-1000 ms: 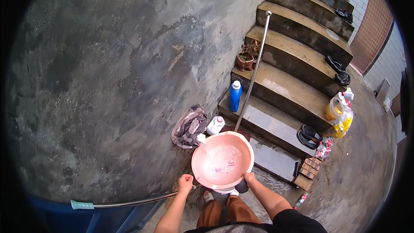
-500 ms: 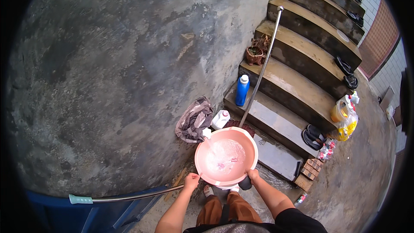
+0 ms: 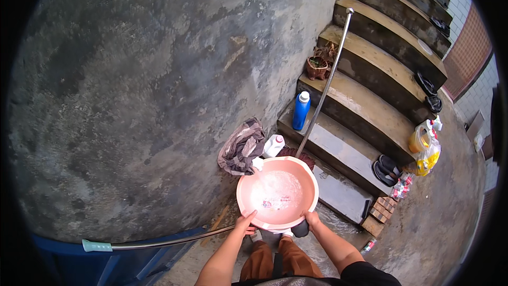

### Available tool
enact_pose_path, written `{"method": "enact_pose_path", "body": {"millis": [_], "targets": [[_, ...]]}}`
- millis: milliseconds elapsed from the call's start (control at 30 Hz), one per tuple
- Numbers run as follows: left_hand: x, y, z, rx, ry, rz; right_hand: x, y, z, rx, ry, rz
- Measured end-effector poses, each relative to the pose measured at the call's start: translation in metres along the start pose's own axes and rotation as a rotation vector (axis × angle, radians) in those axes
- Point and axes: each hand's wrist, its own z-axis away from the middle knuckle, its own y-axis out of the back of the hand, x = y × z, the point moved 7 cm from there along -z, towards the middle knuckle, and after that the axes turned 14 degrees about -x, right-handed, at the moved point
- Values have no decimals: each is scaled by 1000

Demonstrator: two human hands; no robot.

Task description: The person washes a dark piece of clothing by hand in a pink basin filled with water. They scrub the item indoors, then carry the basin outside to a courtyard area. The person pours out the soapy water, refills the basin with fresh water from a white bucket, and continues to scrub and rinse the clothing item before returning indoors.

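Note:
A pink plastic basin (image 3: pixel 278 190) with rippling water in its bottom is held in front of me. My left hand (image 3: pixel 246 222) has its thumb over the near-left rim and its fingers underneath. At the near-right rim my right hand (image 3: pixel 310 219) grips the basin too. A white spout-like piece (image 3: pixel 257 163) sits over the far-left rim, and a thin stream seems to fall from it into the basin. Just beyond hangs a crumpled dark checked cloth (image 3: pixel 241 149), beside a white jug with a red cap (image 3: pixel 273 146).
Concrete steps (image 3: pixel 365 95) rise at the right, with a metal rail (image 3: pixel 328 82), a blue bottle (image 3: pixel 301 112), a potted plant (image 3: pixel 317 68) and dark slippers (image 3: pixel 386 169). Bricks (image 3: pixel 381 213) lie by the bottom step. A rough grey wall (image 3: pixel 143 100) fills the left. A metal pole (image 3: pixel 174 241) crosses low left.
My left hand has gone from a pinch beside the basin to a hold on its rim. The basin has shifted and tilted slightly. My right hand keeps its grip.

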Motion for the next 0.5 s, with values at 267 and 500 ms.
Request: {"method": "enact_pose_path", "body": {"millis": [267, 500], "targets": [[-20, -20, -46, -228, -106, 371, -3, 1, 8, -30, -31, 15], [-22, -22, -46, -122, -128, 375, -6, 6, 5, -42, -35, 90]]}}
